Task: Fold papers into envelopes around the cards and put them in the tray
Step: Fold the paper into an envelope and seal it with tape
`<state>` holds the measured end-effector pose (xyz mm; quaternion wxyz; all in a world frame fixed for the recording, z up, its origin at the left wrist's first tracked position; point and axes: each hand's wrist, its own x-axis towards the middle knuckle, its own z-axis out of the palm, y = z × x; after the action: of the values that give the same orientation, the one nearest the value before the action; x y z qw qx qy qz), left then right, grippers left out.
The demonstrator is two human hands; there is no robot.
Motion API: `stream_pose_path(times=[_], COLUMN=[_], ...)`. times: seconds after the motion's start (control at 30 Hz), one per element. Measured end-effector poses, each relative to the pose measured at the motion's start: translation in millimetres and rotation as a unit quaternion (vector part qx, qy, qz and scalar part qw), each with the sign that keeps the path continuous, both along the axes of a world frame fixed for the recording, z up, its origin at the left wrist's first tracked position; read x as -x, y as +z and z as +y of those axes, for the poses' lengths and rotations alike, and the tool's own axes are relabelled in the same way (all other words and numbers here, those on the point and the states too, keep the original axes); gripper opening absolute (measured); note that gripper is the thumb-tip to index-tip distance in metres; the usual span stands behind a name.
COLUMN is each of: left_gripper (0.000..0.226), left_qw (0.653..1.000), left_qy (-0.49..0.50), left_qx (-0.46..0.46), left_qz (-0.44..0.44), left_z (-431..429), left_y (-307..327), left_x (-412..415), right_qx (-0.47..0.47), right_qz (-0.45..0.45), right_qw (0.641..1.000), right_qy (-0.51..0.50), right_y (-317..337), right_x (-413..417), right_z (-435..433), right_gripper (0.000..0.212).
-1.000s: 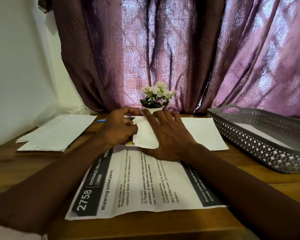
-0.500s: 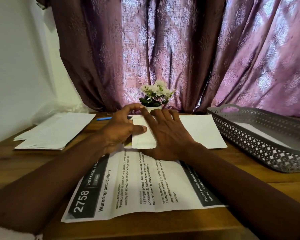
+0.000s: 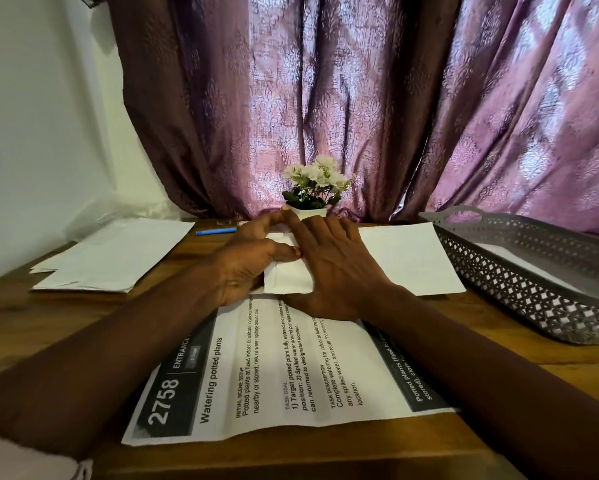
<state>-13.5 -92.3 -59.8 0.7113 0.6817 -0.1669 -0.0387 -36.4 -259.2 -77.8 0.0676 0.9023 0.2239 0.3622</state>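
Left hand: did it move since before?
Yes. On the left hand, the thumb slid right over the paper toward the right hand, judged against the flowerpot.

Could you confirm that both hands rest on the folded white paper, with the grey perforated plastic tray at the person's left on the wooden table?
Not quite: the head view shows the grey perforated plastic tray on the wooden table at the person's right, not left. The left hand and right hand do rest on the folded white paper.
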Motion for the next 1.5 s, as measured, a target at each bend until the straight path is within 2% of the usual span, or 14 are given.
stream_pose_path(times=[0.1, 0.23, 0.37, 0.47, 0.57, 0.63, 0.7, 0.8, 0.87, 1.0, 1.1, 1.27, 1.37, 1.5], left_gripper=[0.052, 0.065, 0.057, 0.069, 0.075, 0.062, 0.042, 0.029, 0.021, 0.01, 0.014, 0.022, 0.028, 0.045], left_qw=[0.99, 0.962, 0.98, 0.993, 0.983, 0.944, 0.883, 0.826, 0.812, 0.911, 0.952, 0.959, 0.98, 0.984], left_qy=[0.098, 0.192, 0.116, 0.036, 0.035, 0.079, 0.154, 0.247, 0.252, 0.184, 0.146, 0.158, 0.111, 0.088], left_qx=[-0.064, -0.151, -0.151, -0.112, -0.178, -0.293, -0.398, -0.475, -0.507, -0.367, -0.269, -0.233, -0.135, -0.036], left_qz=[-0.074, -0.121, -0.054, 0.02, -0.032, -0.132, -0.195, -0.176, -0.138, -0.031, 0.019, 0.032, 0.096, 0.148], left_z=[0.3, 0.5, 0.6, 4.2, 6.7, 12.5, 24.6, 47.1, 58.1, 60.6, 59.2, 54.7, 51.0, 53.6], left_y=[-3.0, -7.5, -6.1, -8.5, -8.9, -3.4, 5.1, 11.2, 8.8, 6.4, 8.2, 10.9, 14.9, 16.8], left_x=[-2.9, -2.9, -2.5, -6.9, -9.3, -8.4, -7.5, -16.6, -22.2, -20.8, -20.6, -18.0, -13.3, -15.0], right_qx=[-0.009, -0.024, -0.024, -0.048, -0.081, -0.109, -0.13, -0.114, -0.124, -0.089, -0.088, -0.113, -0.132, -0.134], right_qz=[0.011, 0.016, 0.004, 0.055, 0.138, 0.207, 0.269, 0.329, 0.352, 0.377, 0.384, 0.353, 0.358, 0.362], right_qw=[1.0, 1.0, 1.0, 0.997, 0.986, 0.97, 0.951, 0.936, 0.927, 0.922, 0.919, 0.928, 0.924, 0.922], right_qy=[-0.007, -0.009, -0.003, 0.018, 0.051, 0.074, 0.077, 0.05, 0.044, 0.02, 0.015, 0.039, 0.038, 0.033], right_y=[-1.9, -1.6, -2.6, -4.9, -4.2, -4.3, -4.4, -2.4, -1.6, -2.4, -2.5, -3.1, -5.8, -6.7], right_x=[-0.9, -0.5, 0.4, -1.7, -1.3, -1.8, -2.3, -1.4, 0.8, 2.1, 2.0, 3.4, -0.7, -3.6], right_z=[-0.1, -0.3, 1.3, 1.9, 0.7, -0.6, -2.2, -4.1, -3.5, -3.2, -2.2, -1.9, -3.1, -3.7], right_gripper=[0.119, 0.12, 0.115, 0.114, 0.114, 0.109, 0.1, 0.082, 0.076, 0.083, 0.084, 0.075, 0.076, 0.076])
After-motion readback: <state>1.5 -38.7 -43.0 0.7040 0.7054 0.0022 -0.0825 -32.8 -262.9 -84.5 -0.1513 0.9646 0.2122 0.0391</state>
